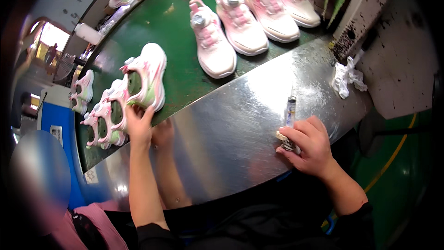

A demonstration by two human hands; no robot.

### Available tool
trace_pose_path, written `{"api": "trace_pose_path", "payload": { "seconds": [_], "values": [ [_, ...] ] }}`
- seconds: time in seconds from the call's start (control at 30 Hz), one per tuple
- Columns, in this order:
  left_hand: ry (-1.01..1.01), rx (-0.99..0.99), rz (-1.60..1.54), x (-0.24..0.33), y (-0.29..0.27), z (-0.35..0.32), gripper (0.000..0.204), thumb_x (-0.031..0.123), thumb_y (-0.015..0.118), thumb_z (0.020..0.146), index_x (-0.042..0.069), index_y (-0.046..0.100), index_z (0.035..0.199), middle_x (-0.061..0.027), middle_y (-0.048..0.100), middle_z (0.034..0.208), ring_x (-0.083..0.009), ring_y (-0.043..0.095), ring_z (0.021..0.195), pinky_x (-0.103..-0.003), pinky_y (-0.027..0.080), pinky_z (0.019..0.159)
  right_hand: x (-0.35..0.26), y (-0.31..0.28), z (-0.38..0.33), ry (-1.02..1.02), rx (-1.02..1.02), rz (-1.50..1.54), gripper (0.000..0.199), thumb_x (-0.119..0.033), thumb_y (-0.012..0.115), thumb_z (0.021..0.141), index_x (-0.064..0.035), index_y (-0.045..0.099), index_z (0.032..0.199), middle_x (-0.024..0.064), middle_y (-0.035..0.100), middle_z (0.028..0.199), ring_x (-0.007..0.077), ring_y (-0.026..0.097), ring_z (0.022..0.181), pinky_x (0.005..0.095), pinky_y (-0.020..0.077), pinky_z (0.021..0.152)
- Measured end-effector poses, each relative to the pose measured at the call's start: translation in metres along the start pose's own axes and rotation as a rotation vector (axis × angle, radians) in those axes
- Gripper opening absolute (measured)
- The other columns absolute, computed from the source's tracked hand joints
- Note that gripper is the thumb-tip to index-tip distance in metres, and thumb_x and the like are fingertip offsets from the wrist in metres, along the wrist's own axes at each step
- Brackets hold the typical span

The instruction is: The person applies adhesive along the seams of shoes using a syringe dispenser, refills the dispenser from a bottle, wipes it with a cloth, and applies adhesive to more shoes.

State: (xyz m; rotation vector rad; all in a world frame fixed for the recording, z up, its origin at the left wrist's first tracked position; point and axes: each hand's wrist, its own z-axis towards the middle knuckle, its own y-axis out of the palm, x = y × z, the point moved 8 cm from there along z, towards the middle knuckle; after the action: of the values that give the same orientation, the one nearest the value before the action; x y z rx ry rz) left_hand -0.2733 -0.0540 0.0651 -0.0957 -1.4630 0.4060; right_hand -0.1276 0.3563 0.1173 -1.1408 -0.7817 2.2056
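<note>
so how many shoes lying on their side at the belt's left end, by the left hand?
3, possibly more hidden. One under the left hand: shoe. A second beside it. A third nearest the belt's edge. They overlap, so the count is uncertain.

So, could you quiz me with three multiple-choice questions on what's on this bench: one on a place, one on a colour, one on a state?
1. Where does the white rag lie?
A. on the metal ledge
B. on the green belt
C. inside a sneaker

2. What colour is the belt?
A. blue
B. green
C. red

3. What is the left hand doing?
A. resting flat
B. holding the rag
C. gripping a pink-and-white sneaker

Answers: 1 A, the rag sits at the ledge's far right end. 2 B, green shows between the shoes. 3 C, its fingers touch the sneaker's heel end, while the right hand holds a small tube-like tool.
</note>
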Motion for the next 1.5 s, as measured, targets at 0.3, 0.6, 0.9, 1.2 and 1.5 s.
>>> {"api": "trace_pose_path", "payload": {
  "seconds": [0.3, 0.6, 0.9, 1.2, 1.5],
  "values": [
    [0.019, 0.055, -0.144, 0.031, 0.009, 0.028, 0.069, -0.002, 0.072, 0.074, 0.005, 0.041, 0.136, -0.0080, 0.056, 0.120, -0.0180, 0.056, 0.105, -0.030, 0.047, 0.089, -0.003, -0.004, -0.004, 0.011, 0.075, 0.003, 0.041, -0.014, 0.079, 0.064, -0.0087, 0.066, 0.102, 0.0053, 0.061, 0.084, 0.0253, 0.052, 0.072, 0.0364, 0.0424, 0.065],
    [0.272, -0.125, 0.191, 0.089, -0.012, -0.168, 0.096, 0.019, 0.079, 0.068, -0.004, 0.025, 0.144, -0.0163, 0.043, 0.136, -0.0279, 0.044, 0.125, -0.038, 0.034, 0.106, 0.000, -0.007, -0.005, 0.007, 0.057, 0.094, 0.041, -0.014, 0.079, 0.068, -0.0081, 0.064, 0.105, 0.0042, 0.060, 0.076, 0.0226, 0.053, 0.069, 0.0341, 0.0427, 0.065],
    [-0.112, -0.170, -0.451, 0.029, -0.013, -0.099, 0.057, 0.022, 0.056, 0.086, 0.000, 0.036, 0.134, -0.0120, 0.049, 0.126, -0.0230, 0.056, 0.109, -0.034, 0.051, 0.088, 0.032, -0.010, -0.042, 0.577, 0.073, 0.697, 0.042, -0.009, 0.072, 0.082, -0.0013, 0.055, 0.120, 0.0045, 0.061, 0.095, 0.0109, 0.056, 0.080, 0.0249, 0.0467, 0.073],
    [-0.264, -0.372, -0.105, 0.020, 0.038, -0.020, 0.036, 0.031, 0.064, 0.087, 0.002, 0.053, 0.106, -0.0045, 0.058, 0.095, -0.0128, 0.057, 0.087, -0.029, 0.049, 0.075, 0.003, -0.025, -0.045, 0.506, 0.031, 0.727, 0.040, -0.006, 0.070, 0.080, 0.0027, 0.056, 0.117, 0.0061, 0.064, 0.093, 0.0104, 0.058, 0.085, 0.0238, 0.0472, 0.077],
    [-0.004, -0.295, -0.896, 0.103, 0.054, -0.098, 0.079, 0.025, 0.077, 0.069, 0.000, 0.035, 0.131, -0.0124, 0.058, 0.112, -0.0223, 0.060, 0.103, -0.035, 0.050, 0.089, -0.061, -0.035, 0.013, 0.333, -0.023, 0.982, 0.047, -0.011, 0.071, 0.075, 0.0075, 0.053, 0.115, 0.0153, 0.065, 0.093, 0.0201, 0.065, 0.087, 0.0298, 0.0509, 0.080]
  ]
}}
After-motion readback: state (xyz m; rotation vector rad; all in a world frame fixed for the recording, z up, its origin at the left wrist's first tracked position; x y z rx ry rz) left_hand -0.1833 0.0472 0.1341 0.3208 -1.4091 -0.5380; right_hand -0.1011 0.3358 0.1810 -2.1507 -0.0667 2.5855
